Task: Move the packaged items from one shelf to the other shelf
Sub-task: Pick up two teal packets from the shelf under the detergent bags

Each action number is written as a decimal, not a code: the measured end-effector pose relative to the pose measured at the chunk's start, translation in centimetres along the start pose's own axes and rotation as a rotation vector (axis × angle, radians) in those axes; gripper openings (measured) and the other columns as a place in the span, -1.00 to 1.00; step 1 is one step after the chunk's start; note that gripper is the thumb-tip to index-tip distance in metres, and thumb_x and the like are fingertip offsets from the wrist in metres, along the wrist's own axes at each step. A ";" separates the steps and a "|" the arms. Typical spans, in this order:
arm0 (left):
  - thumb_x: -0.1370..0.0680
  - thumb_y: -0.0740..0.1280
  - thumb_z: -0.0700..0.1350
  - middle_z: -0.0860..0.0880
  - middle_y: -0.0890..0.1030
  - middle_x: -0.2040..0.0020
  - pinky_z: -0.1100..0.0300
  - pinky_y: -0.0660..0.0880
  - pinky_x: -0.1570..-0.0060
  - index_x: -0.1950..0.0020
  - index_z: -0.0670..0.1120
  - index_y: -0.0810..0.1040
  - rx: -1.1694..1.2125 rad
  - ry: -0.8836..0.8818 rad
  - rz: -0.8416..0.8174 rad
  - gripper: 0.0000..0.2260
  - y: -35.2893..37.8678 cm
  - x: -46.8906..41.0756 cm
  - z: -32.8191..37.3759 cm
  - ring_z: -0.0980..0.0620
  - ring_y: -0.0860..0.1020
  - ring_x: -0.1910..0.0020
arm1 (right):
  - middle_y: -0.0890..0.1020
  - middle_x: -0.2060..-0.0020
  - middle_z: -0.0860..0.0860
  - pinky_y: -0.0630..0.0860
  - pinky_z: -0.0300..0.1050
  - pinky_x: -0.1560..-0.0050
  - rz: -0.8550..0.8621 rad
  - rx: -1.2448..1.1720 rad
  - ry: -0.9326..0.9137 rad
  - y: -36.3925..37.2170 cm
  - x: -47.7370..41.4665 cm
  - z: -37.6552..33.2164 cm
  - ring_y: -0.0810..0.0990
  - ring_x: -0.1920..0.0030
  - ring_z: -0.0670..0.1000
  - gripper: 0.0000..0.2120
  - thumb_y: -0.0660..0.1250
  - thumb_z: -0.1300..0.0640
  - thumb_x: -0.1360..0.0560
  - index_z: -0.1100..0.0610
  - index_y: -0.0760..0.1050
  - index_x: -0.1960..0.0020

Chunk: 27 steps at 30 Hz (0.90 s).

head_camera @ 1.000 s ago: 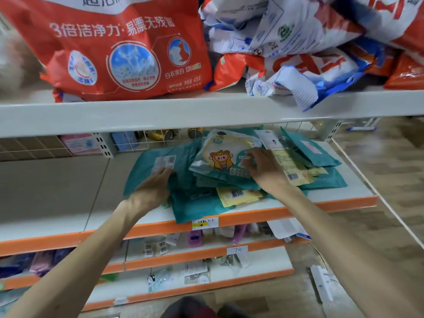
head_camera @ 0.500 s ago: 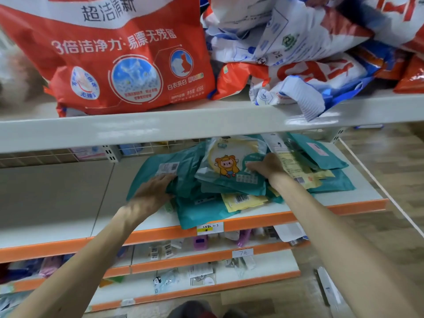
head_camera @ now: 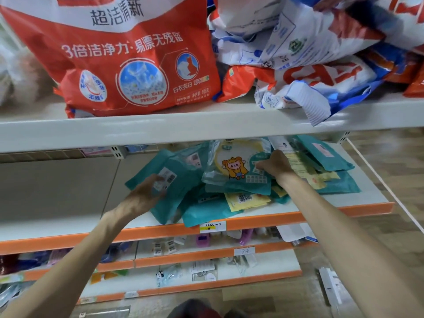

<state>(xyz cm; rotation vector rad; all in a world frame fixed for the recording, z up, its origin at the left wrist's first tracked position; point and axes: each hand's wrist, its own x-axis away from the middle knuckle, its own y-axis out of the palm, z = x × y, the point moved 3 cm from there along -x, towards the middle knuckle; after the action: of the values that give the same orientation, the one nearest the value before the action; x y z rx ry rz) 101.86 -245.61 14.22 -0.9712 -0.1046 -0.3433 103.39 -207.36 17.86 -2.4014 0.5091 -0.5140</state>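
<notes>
The packets [head_camera: 204,210] lie piled on the middle shelf [head_camera: 57,203], to the right. The right hand [head_camera: 275,165] pinches the cartoon packet [head_camera: 234,168]; the left hand [head_camera: 146,196] rests on a teal packet [head_camera: 181,171] — grip too blurry to tell. They look light and slippery — best grabbed by an edge.

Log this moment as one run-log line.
place: orange-edged white shelf | left grip: rests on white-labelled teal plastic packet | right grip: pinches clear cartoon-printed plastic packet

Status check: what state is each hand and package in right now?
left hand: rests on teal packet
right hand: grips cartoon packet
teal packet: lying on middle shelf
cartoon packet: lying over yellow packet
yellow packet: partly covered, barcode up
red detergent bag: upright, top shelf
</notes>
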 end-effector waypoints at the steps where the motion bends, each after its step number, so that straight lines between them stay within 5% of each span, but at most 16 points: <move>1: -0.48 0.41 0.14 0.00 0.40 -0.31 0.14 0.52 -0.03 -0.45 0.03 0.28 -0.075 0.040 0.040 -0.39 0.6 -0.2 1.1 -0.07 0.49 -0.20 | 0.67 0.14 0.18 0.66 0.12 0.05 0.005 -0.002 -0.005 0.1 -0.1 -0.1 0.69 0.13 0.11 -0.80 0.47 0.29 -0.39 0.33 0.53 0.04; 4: -0.32 0.47 0.31 -0.09 0.20 -0.49 -0.16 0.40 -0.31 -0.55 -0.03 0.04 -0.226 0.011 -0.011 -0.01 3.6 -0.9 3.3 -0.19 0.23 -0.46 | 0.67 0.16 0.17 0.66 0.14 0.06 0.012 0.013 -0.028 0.2 -0.4 -0.3 0.69 0.14 0.12 -0.81 0.47 0.28 -0.39 0.34 0.55 0.06; 7: -0.52 0.39 0.05 -0.13 0.31 -0.42 -0.17 0.55 -0.06 -0.50 -0.11 0.15 -0.450 0.019 0.156 -0.33 4.1 -0.6 3.8 -0.23 0.38 -0.34 | 0.67 0.15 0.17 0.66 0.15 0.06 -0.005 0.019 -0.037 0.2 -0.6 -0.1 0.69 0.14 0.13 -0.80 0.47 0.28 -0.39 0.34 0.55 0.05; 9: -0.59 0.30 -0.12 -0.12 0.46 -0.28 -0.09 0.56 0.03 -0.37 -0.10 0.32 -0.385 0.117 0.271 -0.62 2.8 0.0 3.2 -0.17 0.52 -0.17 | 0.67 0.15 0.18 0.66 0.15 0.06 -0.009 0.027 -0.041 0.2 -0.6 -0.1 0.69 0.14 0.13 -0.80 0.47 0.28 -0.39 0.35 0.55 0.04; 12: -0.63 0.19 -0.17 -0.11 0.55 -0.25 0.02 0.50 0.01 -0.38 -0.02 0.39 -0.227 0.083 0.303 -0.69 -0.7 1.3 2.1 -0.16 0.56 -0.08 | 0.67 0.15 0.17 0.65 0.12 0.05 -0.012 0.044 -0.049 0.2 -0.6 -0.3 0.69 0.13 0.13 -0.80 0.47 0.26 -0.40 0.34 0.54 0.04; 16: -0.61 0.26 -0.16 -0.14 0.59 0.04 0.10 0.42 0.26 -0.25 -0.14 0.49 0.170 0.006 0.619 -0.78 -6.2 3.4 2.6 -0.12 0.54 0.19 | 0.67 0.13 0.16 0.66 0.09 0.07 -0.039 0.048 -0.069 0.2 -0.7 -0.4 0.69 0.14 0.11 -0.78 0.49 0.23 -0.39 0.29 0.54 0.04; 18: -0.57 0.34 -0.21 -0.09 0.61 0.02 0.09 0.53 0.18 -0.14 -0.13 0.54 0.584 -0.102 0.720 -0.84 -7.1 3.2 2.6 -0.12 0.61 0.08 | 0.67 0.13 0.16 0.66 0.07 0.07 -0.046 0.037 -0.068 0.1 -0.7 -0.4 0.68 0.15 0.10 -0.77 0.50 0.23 -0.40 0.30 0.54 0.03; 22: -0.52 0.35 -0.36 -0.12 0.66 0.01 -0.07 0.60 0.04 -0.05 -0.13 0.57 1.395 -0.242 0.572 -0.82 -4.5 2.3 3.7 -0.14 0.65 0.03 | 0.67 0.19 0.13 0.65 0.03 0.13 -0.025 -0.003 -0.062 0.0 -0.3 -0.6 0.68 0.19 0.10 -0.78 0.48 0.16 -0.41 0.29 0.55 0.07; 24: -0.51 0.36 -0.36 -0.18 0.65 -0.09 -0.13 0.59 -0.01 -0.20 -0.20 0.55 1.462 -0.316 0.492 -0.73 -2.5 2.6 3.6 -0.17 0.65 -0.03 | 0.66 0.26 0.10 0.62 -0.05 0.23 -0.011 -0.026 -0.062 0.1 0.0 -0.7 0.67 0.26 0.07 -0.80 0.45 0.13 -0.44 0.25 0.52 0.13; 27: -0.49 0.45 -0.15 -0.18 0.65 -0.14 -0.16 0.57 -0.10 -0.26 -0.16 0.53 1.455 -0.386 0.491 -0.65 -0.7 3.5 1.7 -0.21 0.61 -0.15 | 0.67 0.18 0.15 0.66 0.05 0.12 0.019 -0.034 -0.049 0.2 0.1 -0.5 0.68 0.18 0.12 -0.70 0.47 0.07 -0.42 0.29 0.54 0.04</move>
<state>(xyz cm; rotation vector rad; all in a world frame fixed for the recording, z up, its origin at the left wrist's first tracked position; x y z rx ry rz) 105.06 -245.41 16.64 0.4132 -0.3891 0.3872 103.21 -207.82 18.14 -2.4328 0.5231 -0.4405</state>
